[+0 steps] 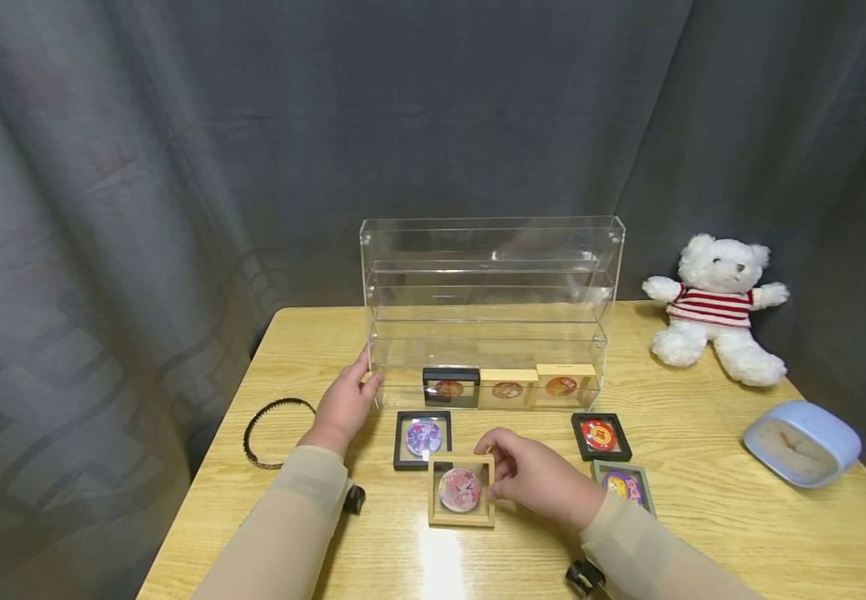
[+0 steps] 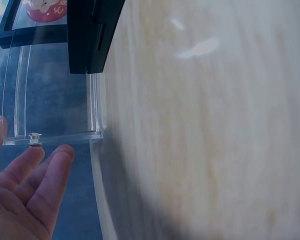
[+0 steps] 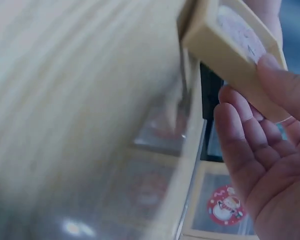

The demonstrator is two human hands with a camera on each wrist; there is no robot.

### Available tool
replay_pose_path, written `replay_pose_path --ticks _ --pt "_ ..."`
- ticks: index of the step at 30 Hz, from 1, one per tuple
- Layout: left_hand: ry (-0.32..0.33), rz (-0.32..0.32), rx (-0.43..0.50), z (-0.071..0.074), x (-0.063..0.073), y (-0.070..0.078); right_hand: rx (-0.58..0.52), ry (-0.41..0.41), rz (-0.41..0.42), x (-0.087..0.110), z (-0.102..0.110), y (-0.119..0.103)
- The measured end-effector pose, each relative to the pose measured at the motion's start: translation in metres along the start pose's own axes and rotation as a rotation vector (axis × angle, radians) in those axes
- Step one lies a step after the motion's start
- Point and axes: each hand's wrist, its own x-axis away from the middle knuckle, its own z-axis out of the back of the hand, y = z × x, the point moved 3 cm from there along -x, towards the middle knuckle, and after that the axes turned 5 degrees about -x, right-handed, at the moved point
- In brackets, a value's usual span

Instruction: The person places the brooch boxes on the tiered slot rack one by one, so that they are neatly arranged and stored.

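Note:
My right hand [image 1: 538,475] pinches the right edge of a light wood frame [image 1: 461,522] with a round pink badge inside. In the right wrist view the thumb [image 3: 285,90] lies on the front of this frame, which is tilted above the table. My left hand [image 1: 344,406] is at the lower left end of a clear acrylic display shelf [image 1: 487,332]. In the left wrist view its fingers [image 2: 52,185] are extended beside the shelf's end panel, at a small clear peg. Along the shelf's bottom tier stand a black frame [image 1: 451,372] and two light wood frames [image 1: 508,376].
On the table [image 1: 372,550] lie a black frame with a purple badge [image 1: 422,437], a black frame with a red badge [image 1: 600,435] and a grey-green frame [image 1: 625,485]. A black beaded hoop [image 1: 247,437] lies left. A white teddy bear [image 1: 718,308] and a blue clock [image 1: 803,443] are right.

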Motion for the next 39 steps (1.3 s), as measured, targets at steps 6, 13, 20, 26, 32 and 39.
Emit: replay_pose_path --ticks 6,13,20,26,32,39 --pt "-0.008 0.004 0.005 0.0 0.0 -0.001 0.08 0.139 0.048 -0.003 0.018 -0.003" --pt "-0.018 0.013 0.009 -0.001 0.001 -0.002 0.089 0.329 0.094 -0.006 0.064 -0.018" --pt "-0.017 0.016 0.006 -0.002 0.002 -0.001 0.142 0.563 0.098 -0.003 0.128 -0.036" --pt "-0.016 0.018 0.004 -0.001 0.002 -0.001 0.166 0.773 0.089 -0.001 0.173 -0.035" --pt "-0.011 0.008 0.0 -0.001 0.0 -0.001 0.17 0.847 0.056 0.002 0.191 -0.029" --pt "-0.003 0.009 -0.005 -0.001 0.0 -0.001 0.215 0.858 0.041 0.002 0.195 -0.024"
